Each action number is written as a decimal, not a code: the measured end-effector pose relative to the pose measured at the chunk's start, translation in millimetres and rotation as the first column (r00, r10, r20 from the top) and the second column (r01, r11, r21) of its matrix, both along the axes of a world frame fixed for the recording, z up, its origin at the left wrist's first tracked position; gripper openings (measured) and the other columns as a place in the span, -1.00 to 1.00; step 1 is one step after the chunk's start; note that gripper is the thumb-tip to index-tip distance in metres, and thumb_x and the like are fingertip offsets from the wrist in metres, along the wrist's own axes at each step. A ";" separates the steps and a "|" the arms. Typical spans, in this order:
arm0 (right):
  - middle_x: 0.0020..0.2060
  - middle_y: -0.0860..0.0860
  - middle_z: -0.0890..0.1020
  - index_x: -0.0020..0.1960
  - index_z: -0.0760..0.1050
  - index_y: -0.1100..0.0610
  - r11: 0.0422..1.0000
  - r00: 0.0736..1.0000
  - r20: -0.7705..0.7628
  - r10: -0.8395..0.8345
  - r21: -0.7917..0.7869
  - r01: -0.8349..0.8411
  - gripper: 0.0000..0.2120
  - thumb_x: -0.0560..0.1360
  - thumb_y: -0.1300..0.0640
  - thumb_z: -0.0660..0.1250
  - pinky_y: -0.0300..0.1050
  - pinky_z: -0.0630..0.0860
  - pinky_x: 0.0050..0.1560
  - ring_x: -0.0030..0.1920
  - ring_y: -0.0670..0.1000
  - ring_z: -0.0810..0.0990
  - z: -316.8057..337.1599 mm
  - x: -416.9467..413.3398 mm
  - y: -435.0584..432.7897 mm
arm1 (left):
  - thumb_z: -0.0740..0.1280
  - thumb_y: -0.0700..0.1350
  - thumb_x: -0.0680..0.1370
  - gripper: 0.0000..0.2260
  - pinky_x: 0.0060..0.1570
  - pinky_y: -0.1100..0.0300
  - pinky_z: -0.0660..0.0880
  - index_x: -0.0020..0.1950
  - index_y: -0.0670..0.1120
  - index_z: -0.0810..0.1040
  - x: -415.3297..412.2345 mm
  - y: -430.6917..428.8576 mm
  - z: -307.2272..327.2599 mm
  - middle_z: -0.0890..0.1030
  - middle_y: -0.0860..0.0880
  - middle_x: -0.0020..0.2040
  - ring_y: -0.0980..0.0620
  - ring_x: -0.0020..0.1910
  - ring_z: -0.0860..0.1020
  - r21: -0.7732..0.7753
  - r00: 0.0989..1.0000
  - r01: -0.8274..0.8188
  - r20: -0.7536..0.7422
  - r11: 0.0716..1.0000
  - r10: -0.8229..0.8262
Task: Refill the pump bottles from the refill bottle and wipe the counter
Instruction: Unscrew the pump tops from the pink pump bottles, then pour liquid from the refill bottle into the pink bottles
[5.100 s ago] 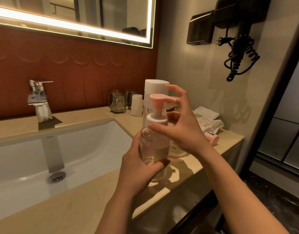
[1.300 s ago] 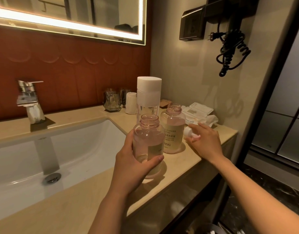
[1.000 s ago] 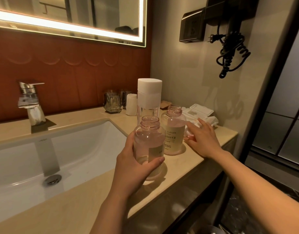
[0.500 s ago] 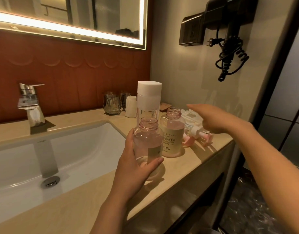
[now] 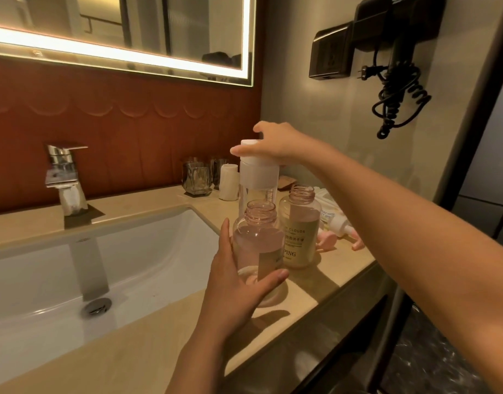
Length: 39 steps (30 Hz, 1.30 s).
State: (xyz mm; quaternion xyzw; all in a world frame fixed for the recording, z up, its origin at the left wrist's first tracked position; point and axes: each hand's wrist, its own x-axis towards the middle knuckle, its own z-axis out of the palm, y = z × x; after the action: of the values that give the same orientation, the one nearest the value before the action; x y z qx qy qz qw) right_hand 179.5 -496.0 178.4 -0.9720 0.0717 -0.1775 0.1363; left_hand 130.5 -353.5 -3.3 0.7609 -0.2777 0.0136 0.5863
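Grip of the left hand [image 5: 233, 294] is wrapping round the pink bottle [image 5: 256, 240] standing on the worktop [image 5: 159, 351]; right hand [image 5: 278, 143] is clutching the refill bottle [image 5: 257, 174] by its white cap.

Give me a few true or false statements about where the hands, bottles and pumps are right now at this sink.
1. The left hand grips the pink bottle, whose neck is open. True.
2. The right hand lies flat on the counter. False: it grips the top of the refill bottle.
3. The yellowish bottle stands uncapped right beside the pink bottle. True.
4. The pump heads are screwed onto the bottles. False: they lie on the counter, to the right of the bottles.
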 end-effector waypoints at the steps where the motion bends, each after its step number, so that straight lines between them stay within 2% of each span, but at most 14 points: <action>1: 0.29 0.12 0.43 0.41 0.25 0.18 0.999 0.999 -0.005 -0.034 -0.026 0.034 -0.26 0.43 -0.28 0.29 -0.20 0.43 -0.12 0.14 0.09 0.47 -2.6 4.1 3.0 | 0.41 0.38 0.08 0.12 0.43 -0.05 0.20 0.47 0.31 -0.20 -0.9 0.9 0.6 0.08 0.18 0.52 0.08 0.48 0.13 -0.015 1.000 0.000 -0.016 1.000 0.000; 3: 0.09 0.10 0.50 0.31 0.35 0.21 0.992 0.996 0.004 -0.087 -0.086 0.087 -0.33 0.41 -0.25 0.34 -0.22 0.44 -0.25 -0.04 0.06 0.48 -8.1 8.2 7.2 | 0.39 0.42 0.08 0.10 0.43 -0.05 0.19 0.47 0.31 -0.16 -2.1 1.4 1.7 0.08 0.18 0.52 0.08 0.48 0.12 -0.043 0.999 -0.006 -0.039 0.999 0.004; 5: 0.01 0.08 0.50 0.25 0.39 0.20 0.990 0.994 0.050 -0.100 -0.096 0.105 -0.39 0.40 -0.20 0.38 -0.17 0.49 -0.20 -0.07 0.06 0.49 -12.8 9.9 8.6 | 0.37 0.47 0.10 0.07 0.42 -0.03 0.20 0.48 0.31 -0.11 -2.3 1.8 1.3 0.12 0.17 0.51 0.08 0.47 0.15 -0.057 0.999 -0.020 -0.046 0.998 0.018; 8: 0.04 0.08 0.53 0.21 0.42 0.18 0.996 0.991 0.127 -0.051 -0.069 0.060 -0.43 0.37 -0.16 0.43 -0.13 0.53 -0.15 -0.02 0.07 0.53 -14.7 10.4 9.6 | 0.32 0.48 0.20 -0.06 0.36 0.03 0.27 0.47 0.30 -0.04 -0.8 1.9 -0.9 0.24 0.19 0.42 0.12 0.38 0.24 -0.097 0.998 -0.039 -0.051 0.995 0.034; 11: 0.05 0.07 0.54 0.20 0.43 0.17 0.998 0.990 0.136 0.023 -0.062 -0.014 -0.44 0.35 -0.15 0.45 -0.12 0.55 -0.12 -0.01 0.06 0.53 -15.4 9.0 12.4 | 0.15 0.41 0.32 -0.33 0.23 0.19 0.26 0.38 0.31 0.05 -2.3 1.6 1.7 0.28 0.23 0.30 0.21 0.28 0.28 -0.173 0.994 -0.080 -0.091 0.982 0.065; 13: 0.05 0.07 0.53 0.20 0.43 0.16 0.996 0.987 0.145 0.073 -0.065 -0.064 -0.44 0.36 -0.15 0.45 -0.16 0.52 -0.15 -0.01 0.04 0.52 -13.8 5.9 16.3 | 0.11 0.41 0.41 -0.45 0.18 0.19 0.27 0.35 0.28 0.12 -4.1 1.9 4.9 0.32 0.19 0.30 0.15 0.28 0.33 -0.237 0.982 -0.157 -0.141 0.959 0.126; 16: 0.06 0.06 0.52 0.20 0.42 0.15 0.989 0.972 0.187 0.143 -0.066 -0.132 -0.43 0.36 -0.17 0.44 -0.15 0.53 -0.12 0.00 0.03 0.51 -7.4 -0.3 26.6 | 0.05 0.24 0.49 -0.56 0.25 0.11 0.33 0.35 0.19 0.23 -6.1 5.6 10.0 0.36 0.09 0.37 0.06 0.31 0.36 -0.340 0.955 -0.272 -0.210 0.900 0.209; 19: 0.06 0.04 0.52 0.20 0.42 0.12 0.975 0.947 0.233 0.222 -0.061 -0.213 -0.43 0.35 -0.19 0.43 -0.15 0.54 -0.09 0.00 0.02 0.51 2.2 -9.0 43.8 | 0.12 0.11 0.59 -0.66 0.19 0.14 0.31 0.37 0.15 0.26 -7.2 16.8 15.6 0.34 0.05 0.39 0.08 0.28 0.35 -0.341 0.924 -0.362 -0.252 0.868 0.287; 24: 0.09 0.03 0.52 0.22 0.42 0.13 0.920 0.890 0.235 0.391 -0.087 -0.382 -0.46 0.39 -0.17 0.41 -0.29 0.48 -0.18 0.02 0.00 0.51 21.5 -36.0 86.7 | 0.44 -0.05 0.45 -0.37 0.24 0.18 0.26 0.44 0.08 0.21 -5.5 46.9 32.1 0.31 0.07 0.41 0.19 0.24 0.27 -0.206 0.909 -0.416 -0.052 0.886 0.414; 27: 0.10 0.02 0.53 0.24 0.42 0.13 0.869 0.845 0.207 0.493 -0.063 -0.491 -0.47 0.41 -0.15 0.39 -0.33 0.48 -0.17 0.03 -0.02 0.51 26.1 -54.5 106.9 | 0.52 -0.10 0.37 -0.25 0.21 0.17 0.29 0.43 0.11 0.18 -6.5 59.2 49.2 0.35 0.12 0.36 0.17 0.26 0.29 -0.195 0.908 -0.410 0.007 0.891 0.419; 31: 0.10 -0.01 0.52 0.26 0.41 0.11 0.808 0.784 0.199 0.587 -0.078 -0.585 -0.47 0.43 -0.18 0.34 -0.38 0.47 -0.25 0.01 -0.08 0.50 29.0 -70.9 128.5 | 0.53 0.05 0.27 -0.30 0.05 0.24 0.44 0.31 0.14 0.24 -14.7 83.8 59.9 0.46 0.13 0.22 0.11 0.18 0.43 -0.254 0.881 -0.428 0.098 0.867 0.463; 33: 0.11 -0.03 0.52 0.26 0.42 0.10 0.791 0.765 0.213 0.608 -0.086 -0.605 -0.47 0.42 -0.20 0.33 -0.37 0.47 -0.25 0.01 -0.09 0.50 28.8 -75.3 135.7 | 0.51 0.12 0.24 -0.26 0.01 0.07 0.55 0.34 0.05 0.30 -19.9 96.2 59.8 0.54 0.05 0.17 0.03 0.12 0.52 -0.211 0.868 -0.451 0.123 0.867 0.481; 37: 0.03 -0.04 0.54 0.22 0.45 0.08 0.818 0.793 0.203 0.574 -0.101 -0.566 -0.48 0.44 -0.27 0.24 -0.36 0.46 -0.24 -0.06 -0.08 0.51 25.2 -83.0 138.1 | 0.57 -0.05 0.26 -0.41 -0.14 0.11 0.57 0.20 0.04 0.39 -27.7 107.3 60.8 0.57 0.05 0.03 0.05 -0.01 0.56 -0.157 0.845 -0.486 0.166 0.860 0.508; 39: -0.10 -0.05 0.55 0.10 0.48 0.06 0.860 0.846 0.202 0.494 -0.258 -0.440 -0.46 0.46 -0.36 0.08 -0.30 0.44 -0.28 -0.17 -0.09 0.50 25.4 -87.8 138.0 | 0.59 -0.07 0.24 -0.44 -0.21 0.14 0.55 0.14 0.04 0.40 -33.3 109.9 60.9 0.56 0.05 0.00 0.05 -0.06 0.56 -0.104 0.823 -0.521 0.200 0.847 0.531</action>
State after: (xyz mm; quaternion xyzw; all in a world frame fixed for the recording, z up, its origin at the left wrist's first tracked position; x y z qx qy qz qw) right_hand 91.7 -358.1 203.8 -0.9366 -0.2049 -0.2714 0.0844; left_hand 97.2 -243.6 57.5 0.7883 -0.1202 0.2656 0.5419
